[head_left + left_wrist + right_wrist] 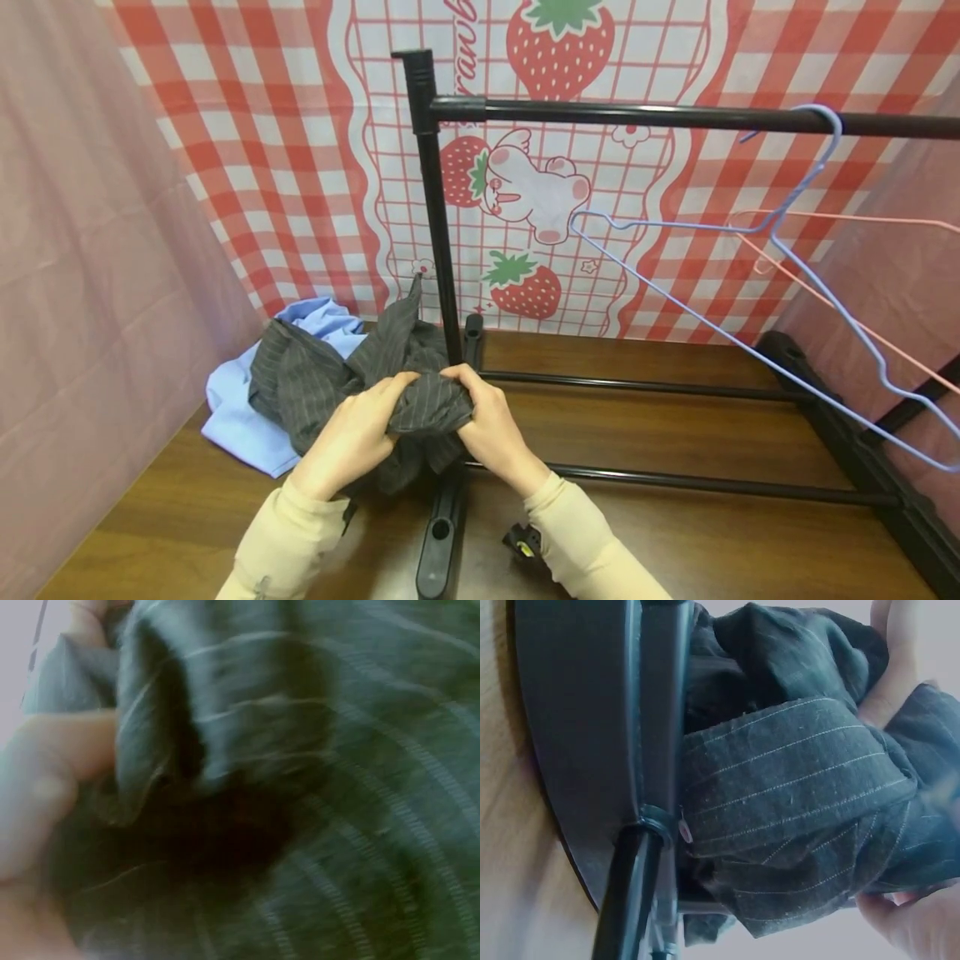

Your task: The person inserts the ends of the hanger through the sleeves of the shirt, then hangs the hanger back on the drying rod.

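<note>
Both hands hold a crumpled dark grey pinstriped shirt point(431, 404) in front of the rack's left upright. My left hand point(356, 433) grips a bunched fold from the left, thumb on top. From the other side my right hand point(495, 425) grips the same fold, its thumb near the upright. Pale stripes of the shirt point(375, 787) fill most of the left wrist view, which is blurred. A stitched band of the shirt point(795, 772) with a small button shows in the right wrist view. The rest of the cloth spreads left over a light blue garment point(247, 417).
A black clothes rack point(438, 242) stands on the wooden surface point(675, 542), with two low bars. From its top rail hangs a blue hanger point(795, 200); a pink hanger point(825, 296) is behind it. Checked strawberry cloth point(277, 167) covers the back, and a pink curtain point(97, 250) the left.
</note>
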